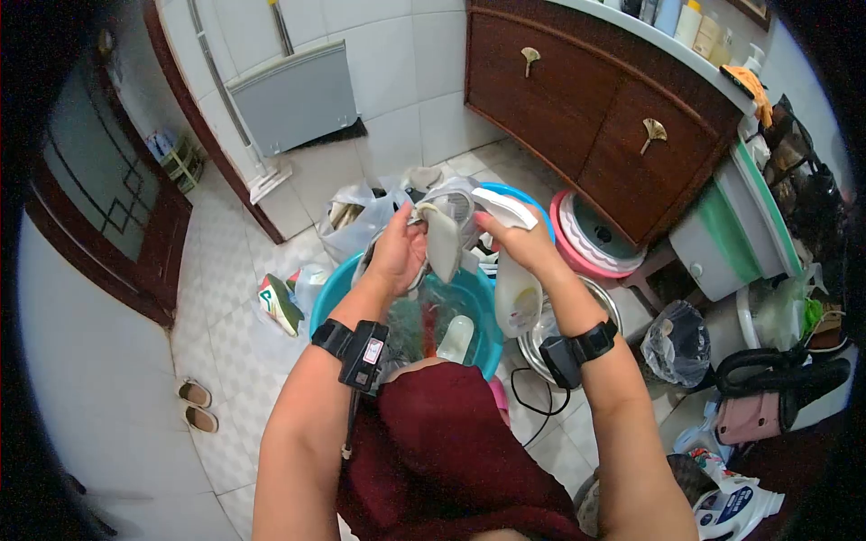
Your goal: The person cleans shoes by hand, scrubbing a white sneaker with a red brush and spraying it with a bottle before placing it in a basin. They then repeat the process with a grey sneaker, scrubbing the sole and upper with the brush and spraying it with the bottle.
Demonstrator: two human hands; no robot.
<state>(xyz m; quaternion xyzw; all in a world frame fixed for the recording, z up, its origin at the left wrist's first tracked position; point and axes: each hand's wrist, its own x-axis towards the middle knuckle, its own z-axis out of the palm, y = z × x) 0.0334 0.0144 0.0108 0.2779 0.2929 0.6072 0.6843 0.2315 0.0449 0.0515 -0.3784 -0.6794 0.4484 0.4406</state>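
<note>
My left hand grips a light grey shoe above the teal basin, its pale tongue turned toward me. My right hand is closed around the neck of a spray bottle with a white head and a translucent body. The nozzle points left, close to the shoe. Water stands in the basin, and a whitish, sole-shaped piece lies in it. Other items under the water are hard to make out.
Behind the teal basin are a plastic bag of shoes and a blue basin. A shoe lies on plastic at left. To the right stand pink and white basins, a metal bowl and a lined bin. A black cable crosses the floor.
</note>
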